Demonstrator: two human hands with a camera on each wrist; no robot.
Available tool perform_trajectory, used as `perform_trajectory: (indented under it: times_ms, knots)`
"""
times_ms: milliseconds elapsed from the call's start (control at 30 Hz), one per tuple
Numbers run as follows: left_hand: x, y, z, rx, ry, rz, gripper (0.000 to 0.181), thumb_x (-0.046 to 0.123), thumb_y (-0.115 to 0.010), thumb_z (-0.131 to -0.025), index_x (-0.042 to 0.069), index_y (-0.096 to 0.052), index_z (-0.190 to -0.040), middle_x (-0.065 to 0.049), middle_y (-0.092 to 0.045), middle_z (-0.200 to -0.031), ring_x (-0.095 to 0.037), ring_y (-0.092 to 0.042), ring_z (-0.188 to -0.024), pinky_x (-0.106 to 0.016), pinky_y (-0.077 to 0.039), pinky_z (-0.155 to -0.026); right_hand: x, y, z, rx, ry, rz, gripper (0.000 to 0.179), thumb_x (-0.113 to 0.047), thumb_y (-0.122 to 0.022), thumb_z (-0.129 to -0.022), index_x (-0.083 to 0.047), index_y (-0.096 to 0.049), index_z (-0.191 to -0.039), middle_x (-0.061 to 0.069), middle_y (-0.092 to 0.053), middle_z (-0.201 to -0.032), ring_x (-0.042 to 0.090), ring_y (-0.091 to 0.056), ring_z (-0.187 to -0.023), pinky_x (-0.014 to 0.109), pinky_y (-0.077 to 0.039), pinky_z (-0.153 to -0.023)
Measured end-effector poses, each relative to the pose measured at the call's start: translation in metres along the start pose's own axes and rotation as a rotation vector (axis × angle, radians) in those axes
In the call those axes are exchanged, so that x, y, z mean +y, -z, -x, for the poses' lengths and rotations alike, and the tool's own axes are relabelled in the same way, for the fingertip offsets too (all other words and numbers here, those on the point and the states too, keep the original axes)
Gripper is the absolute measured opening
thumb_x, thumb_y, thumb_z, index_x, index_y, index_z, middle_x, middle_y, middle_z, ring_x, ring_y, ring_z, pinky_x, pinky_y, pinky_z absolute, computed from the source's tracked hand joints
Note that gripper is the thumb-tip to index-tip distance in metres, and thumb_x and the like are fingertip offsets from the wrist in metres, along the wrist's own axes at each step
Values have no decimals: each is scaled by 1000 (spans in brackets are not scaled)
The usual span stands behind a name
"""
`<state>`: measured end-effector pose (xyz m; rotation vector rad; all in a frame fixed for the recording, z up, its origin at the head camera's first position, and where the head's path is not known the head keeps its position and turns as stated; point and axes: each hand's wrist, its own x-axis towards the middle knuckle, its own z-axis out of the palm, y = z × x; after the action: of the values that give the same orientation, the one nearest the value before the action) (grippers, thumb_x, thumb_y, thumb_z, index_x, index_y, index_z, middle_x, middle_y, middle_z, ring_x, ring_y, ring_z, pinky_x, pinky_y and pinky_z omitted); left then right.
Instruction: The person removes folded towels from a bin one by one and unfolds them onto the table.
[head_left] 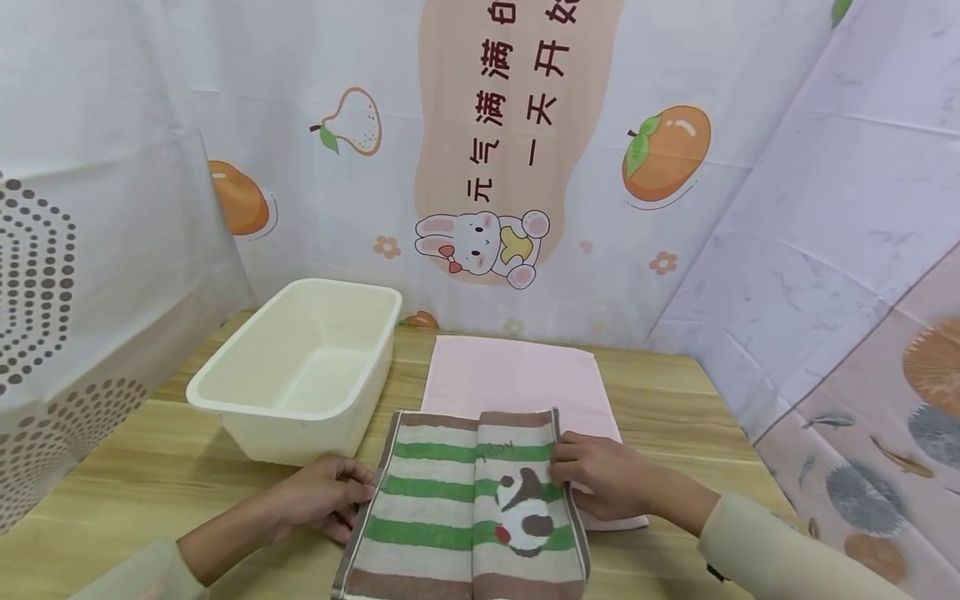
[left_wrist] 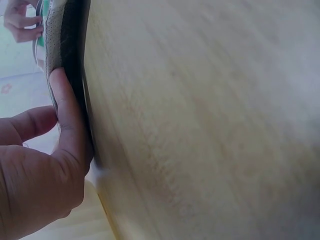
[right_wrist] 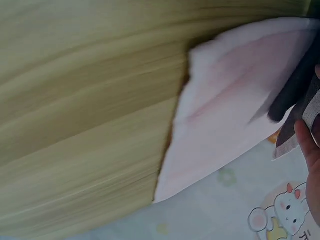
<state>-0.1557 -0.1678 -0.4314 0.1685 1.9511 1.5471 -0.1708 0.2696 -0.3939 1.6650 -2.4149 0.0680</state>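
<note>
The near end of the striped panda towel (head_left: 468, 508) runs off the bottom edge of the head view. It also covers the near left part of the pink towel (head_left: 517, 379) beneath it. In the left wrist view the worktop (left_wrist: 210, 125) is smeared with blur, and the left hand (left_wrist: 40, 170) is cut off by the left and bottom edges. In the right wrist view only a sliver of the right hand (right_wrist: 311, 155) shows beside the pink towel, so its grip cannot be read there.
</note>
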Motion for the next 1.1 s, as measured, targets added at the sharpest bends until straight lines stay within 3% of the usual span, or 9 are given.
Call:
perform_trajectory:
  times_ms: [533, 1100]
  knots:
    - [2, -1, 0, 0, 0, 8, 25, 12, -61, -101, -6, -59, -118, -13, -65, -88, -21, -65, -73, -35, -61, -63, 11, 15, 97, 17, -122, -16, 37, 9, -68, -68, -24, -60, -83, -15, -54, -89, 3, -46, -84, 18, -43, -67]
    - [2, -2, 1, -11, -15, 25, 23, 11, -60, -102, -6, -58, -116, -12, -65, -89, -20, -65, -72, -34, -60, -62, 12, 25, 156, 24, -205, 41, 41, 8, -63, -62, -29, -56, -79, -20, -50, -88, 0, -42, -80, 12, -33, -65]
